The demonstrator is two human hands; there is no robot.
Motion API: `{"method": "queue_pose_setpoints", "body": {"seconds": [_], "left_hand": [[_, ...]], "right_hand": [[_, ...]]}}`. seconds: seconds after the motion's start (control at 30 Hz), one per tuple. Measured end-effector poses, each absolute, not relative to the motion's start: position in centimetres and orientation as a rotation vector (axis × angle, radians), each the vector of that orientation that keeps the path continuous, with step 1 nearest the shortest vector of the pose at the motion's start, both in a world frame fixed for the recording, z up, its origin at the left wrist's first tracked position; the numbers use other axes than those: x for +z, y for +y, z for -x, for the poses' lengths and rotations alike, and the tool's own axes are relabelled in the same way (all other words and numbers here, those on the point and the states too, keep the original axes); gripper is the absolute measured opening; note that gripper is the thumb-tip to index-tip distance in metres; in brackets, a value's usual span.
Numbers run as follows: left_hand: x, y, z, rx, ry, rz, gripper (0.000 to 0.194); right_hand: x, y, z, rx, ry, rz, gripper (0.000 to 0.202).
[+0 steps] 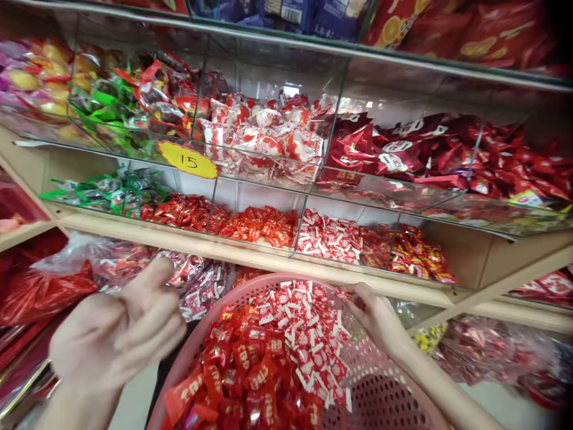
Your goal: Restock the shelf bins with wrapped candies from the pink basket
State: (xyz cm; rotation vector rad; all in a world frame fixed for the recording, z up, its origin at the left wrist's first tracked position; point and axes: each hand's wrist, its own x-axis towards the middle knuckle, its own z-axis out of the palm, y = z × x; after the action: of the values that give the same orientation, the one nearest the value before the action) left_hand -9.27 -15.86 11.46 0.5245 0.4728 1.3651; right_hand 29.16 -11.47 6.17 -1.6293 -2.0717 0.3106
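Observation:
A pink perforated plastic basket (380,382) stands in front of me, below the shelves. Larger red wrapped candies (244,358) fill its left and near side. Small red-and-white wrapped candies (308,334) are heaped on its far and middle part. My right hand (373,313) grips the basket's far right rim, its fingertips close to a few of the small candies. My left hand (120,331) is in the air left of the basket, blurred, with the index finger stretched out and the others loosely bent. Nothing shows in it.
Glass-fronted shelf compartments hold candies, among them red ones (266,226) and red-and-white ones (329,236). A yellow tag (188,159) marked 15 hangs on the upper glass edge. A wooden shelf edge (250,251) runs just behind the basket. Bagged sweets (49,289) lie at lower left.

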Motion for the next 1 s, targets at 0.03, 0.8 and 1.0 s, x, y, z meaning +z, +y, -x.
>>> {"method": "queue_pose_setpoints", "body": {"seconds": [0.03,0.8,1.0], "left_hand": [[11.6,-14.7,9.3,1.343,0.464,-0.589,0.03],[2.6,-8.3,6.6,1.099,0.777,-0.733,0.02],[3.7,-8.7,6.2,0.932,0.861,-0.846,0.022]], "right_hand": [[6.2,-11.3,-29.1,0.305,-2.078,1.628,0.027],[6.5,-10.2,-27.3,0.298,-2.177,1.592,0.017],[5.8,-10.6,-26.3,0.289,-2.205,1.543,0.024]]}}
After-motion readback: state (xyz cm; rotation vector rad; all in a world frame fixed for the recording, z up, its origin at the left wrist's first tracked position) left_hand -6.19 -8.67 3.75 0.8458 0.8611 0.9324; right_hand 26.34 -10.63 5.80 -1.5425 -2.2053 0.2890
